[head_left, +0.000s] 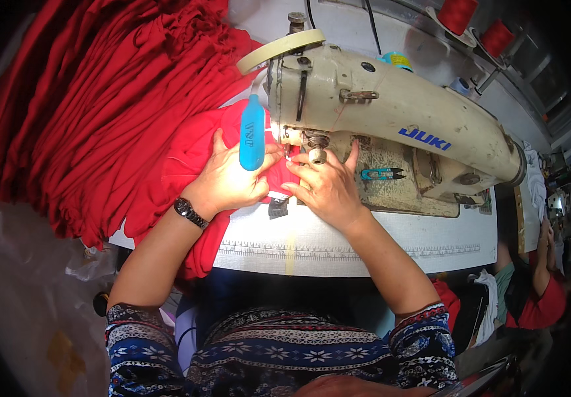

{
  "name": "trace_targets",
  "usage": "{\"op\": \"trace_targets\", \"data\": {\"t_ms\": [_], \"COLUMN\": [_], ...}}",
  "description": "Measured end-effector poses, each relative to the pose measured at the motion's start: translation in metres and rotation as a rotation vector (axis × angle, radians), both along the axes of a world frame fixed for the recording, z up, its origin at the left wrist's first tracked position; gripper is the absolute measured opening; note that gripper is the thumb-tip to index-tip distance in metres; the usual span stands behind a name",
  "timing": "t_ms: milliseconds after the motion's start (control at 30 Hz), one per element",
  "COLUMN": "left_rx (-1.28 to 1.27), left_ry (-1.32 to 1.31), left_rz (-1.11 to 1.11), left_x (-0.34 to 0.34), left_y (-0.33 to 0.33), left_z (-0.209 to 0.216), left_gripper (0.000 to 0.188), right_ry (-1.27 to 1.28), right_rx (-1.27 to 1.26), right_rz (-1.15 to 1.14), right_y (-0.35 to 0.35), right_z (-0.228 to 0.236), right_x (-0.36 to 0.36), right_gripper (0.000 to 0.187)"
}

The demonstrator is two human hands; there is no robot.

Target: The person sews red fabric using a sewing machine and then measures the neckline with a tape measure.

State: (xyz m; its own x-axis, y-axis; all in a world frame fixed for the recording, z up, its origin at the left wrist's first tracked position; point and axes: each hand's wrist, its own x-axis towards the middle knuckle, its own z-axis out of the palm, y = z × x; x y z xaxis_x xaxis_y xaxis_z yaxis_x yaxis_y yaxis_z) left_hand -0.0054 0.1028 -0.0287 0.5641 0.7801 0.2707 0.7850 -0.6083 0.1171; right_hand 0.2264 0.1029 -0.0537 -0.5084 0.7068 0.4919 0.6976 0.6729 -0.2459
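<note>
A red garment (192, 149) lies under the head of a sewing machine (391, 99), with a strip of it running past the needle area. My left hand (232, 172) rests flat on the cloth left of the needle, fingers spread, wearing a dark wristwatch (190, 212). To the right of the needle, my right hand (328, 188) has its fingers apart, fingertips on the cloth's edge. Index and thumb tips are separated. A small dark label (278, 208) shows at the cloth's near edge, between the hands. The needle tip is partly hidden by fingers and machine parts.
A big heap of red cloth (120, 99) fills the left. A blue-handled tool (252, 135) hangs before the machine head, near a tape roll (282, 49). Blue thread snips (381, 174) lie on the machine bed. A ruler strip (378, 253) lines the table front. Another person (543, 298) sits far right.
</note>
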Motion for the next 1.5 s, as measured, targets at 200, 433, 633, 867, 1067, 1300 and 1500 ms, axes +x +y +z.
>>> {"op": "trace_targets", "data": {"t_ms": [200, 433, 633, 867, 1067, 1300, 1500], "left_rx": [0.116, 0.095, -0.129, -0.016, -0.052, -0.186, -0.136], "left_ry": [-0.019, -0.015, 0.023, 0.01, 0.022, 0.04, -0.025], "left_rz": [-0.017, -0.01, 0.039, 0.008, 0.026, 0.059, -0.007], "left_x": [0.002, 0.001, 0.001, -0.001, 0.0, 0.003, 0.0], "left_y": [0.002, 0.003, 0.002, 0.003, 0.003, 0.002, 0.007], "left_z": [0.001, 0.002, 0.006, 0.002, 0.002, 0.011, 0.004], "left_gripper": [0.051, 0.054, 0.06, 0.06, 0.062, 0.065, 0.06], "right_ry": [-0.01, 0.003, -0.021, -0.063, -0.092, -0.062, -0.044], "right_rx": [-0.036, -0.059, -0.068, -0.046, -0.026, -0.007, -0.033], "right_rz": [0.007, -0.049, -0.048, -0.04, -0.035, -0.037, -0.046], "right_y": [0.003, 0.004, 0.002, 0.001, 0.0, 0.0, -0.001], "right_z": [-0.002, -0.004, -0.002, 0.003, 0.004, 0.003, 0.004], "right_x": [0.001, 0.0, 0.001, 0.0, 0.0, 0.0, 0.0], "right_gripper": [0.041, 0.054, 0.056, 0.051, 0.047, 0.045, 0.044]}}
